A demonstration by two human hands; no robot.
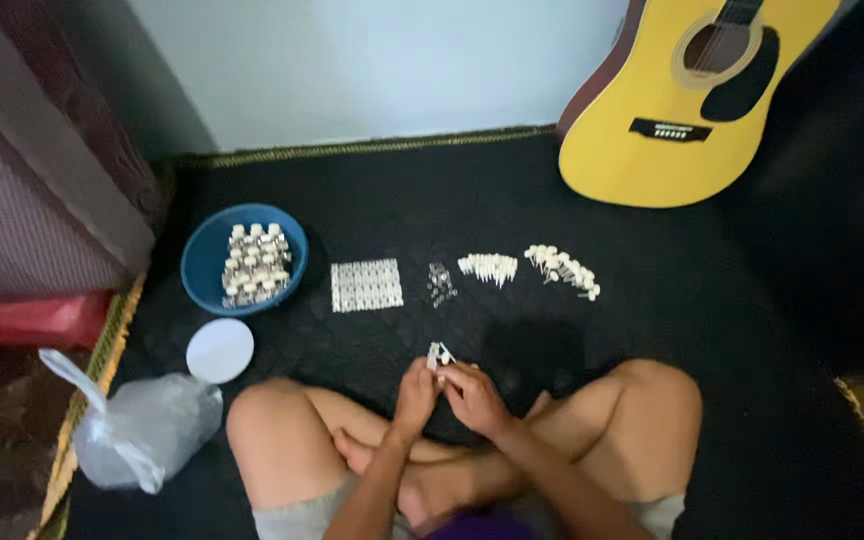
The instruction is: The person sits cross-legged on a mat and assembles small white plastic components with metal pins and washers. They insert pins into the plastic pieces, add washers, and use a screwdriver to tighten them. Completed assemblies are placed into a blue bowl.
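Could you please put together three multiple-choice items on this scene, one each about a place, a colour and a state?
1. Where does the guitar stand?
A. Far right, leaning on the wall
B. Inside the bowl
C. Across the person's lap

2. What colour is the bowl holding small metal parts?
A. Red
B. Blue
C. Yellow

3. What are the left hand and right hand doing?
A. Resting flat on the knees
B. Strumming strings
C. Together gripping a small metal part

Answers: 1 A, its body props against the wall at upper right; 2 B, its rim is plainly blue; 3 C, both hands meet around the part above the crossed legs.
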